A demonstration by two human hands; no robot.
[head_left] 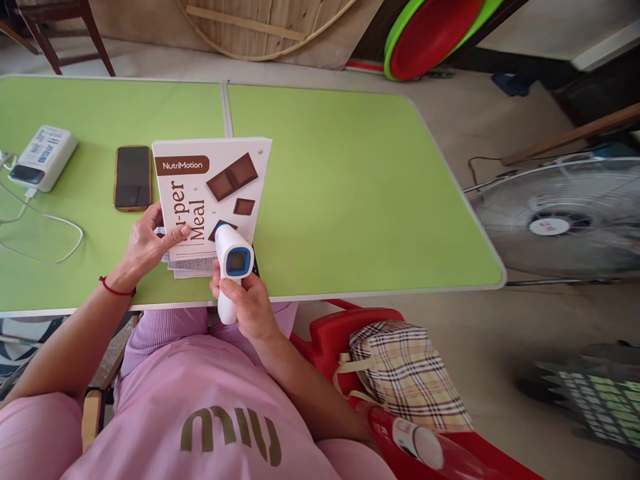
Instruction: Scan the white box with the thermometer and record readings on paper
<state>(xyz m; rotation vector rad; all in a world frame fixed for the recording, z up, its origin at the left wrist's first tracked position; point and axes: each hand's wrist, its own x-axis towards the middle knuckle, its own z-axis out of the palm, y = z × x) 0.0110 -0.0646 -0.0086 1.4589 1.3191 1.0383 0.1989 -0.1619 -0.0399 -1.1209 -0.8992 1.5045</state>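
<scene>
While a thermometer (pixel 237 261) is gripped over the near right corner of a white box (pixel 215 177), the box is steadied by the left hand (pixel 150 243).

For a clean job, the thermometer is probably best held level and steady, its screen left uncovered, without the box being jostled. Its handle is wrapped by the right hand (pixel 253 303), the forearm being angled in from the near right of the box; whether the box is touched by the thermometer cannot be told. The box's left edge is pinched by the left hand, with the thumb laid on the printed face and some fingertips hidden. Papers (pixel 195 273) are seen under the box's near edge; a phone (pixel 133 179) is laid left of it, on the green table (pixel 350 200).
</scene>
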